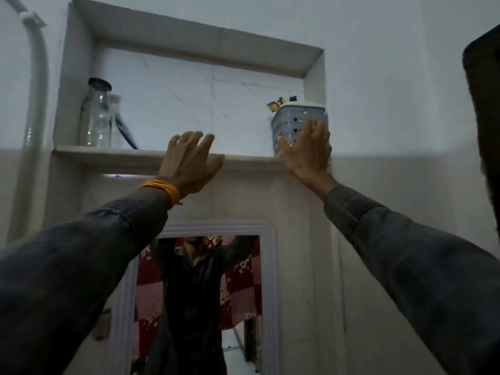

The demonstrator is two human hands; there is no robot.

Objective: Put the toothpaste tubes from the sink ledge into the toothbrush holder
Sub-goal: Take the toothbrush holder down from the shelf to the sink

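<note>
A pale grey perforated toothbrush holder (293,121) stands at the right end of a wall niche shelf (108,152). Purple and yellow tips (276,104) poke out of its top. My right hand (307,150) is raised against the holder's front, fingers spread and touching it, palm over its lower part. My left hand (189,161) is lifted in front of the shelf edge near the middle, fingers apart, holding nothing. An orange band sits on my left wrist. No toothpaste tube shows in either hand, and the sink ledge is out of view.
A clear glass bottle (96,115) with a dark cap stands at the shelf's left end, a blue-handled item (125,131) leaning beside it. A white pipe (35,85) runs down the left wall. Below hangs a white-framed mirror (267,266) reflecting a person. A dark object (484,104) fills the right edge.
</note>
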